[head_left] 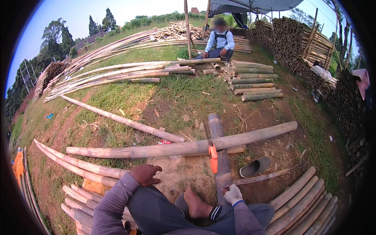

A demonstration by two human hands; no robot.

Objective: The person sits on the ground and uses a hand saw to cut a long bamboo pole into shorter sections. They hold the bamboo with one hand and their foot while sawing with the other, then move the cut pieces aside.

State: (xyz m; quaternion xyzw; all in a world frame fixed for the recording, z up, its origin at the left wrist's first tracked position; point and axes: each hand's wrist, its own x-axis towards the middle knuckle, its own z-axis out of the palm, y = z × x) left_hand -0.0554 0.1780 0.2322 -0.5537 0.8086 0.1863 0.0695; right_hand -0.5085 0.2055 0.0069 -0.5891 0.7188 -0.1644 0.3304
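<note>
My left hand [145, 174] rests on my raised left knee with fingers curled and nothing in it. My right hand [233, 193] wears a pale glove and lies on the near end of a short thick bamboo log [216, 127] that runs away from me. A long bamboo pole [180, 147] lies crosswise over that log. A saw with an orange handle [213, 156] sits where they cross, blade against the pole, with no hand on it. My bare foot [196, 203] rests beside the log.
A grey slipper [255, 167] lies right of the log, by a thin split strip [270, 175]. Bamboo stacks lie at lower left [84, 169] and lower right [303, 203]. Another person [217, 44] sits far ahead by cut pieces [252, 80]. Tall stacks [297, 43] line the right.
</note>
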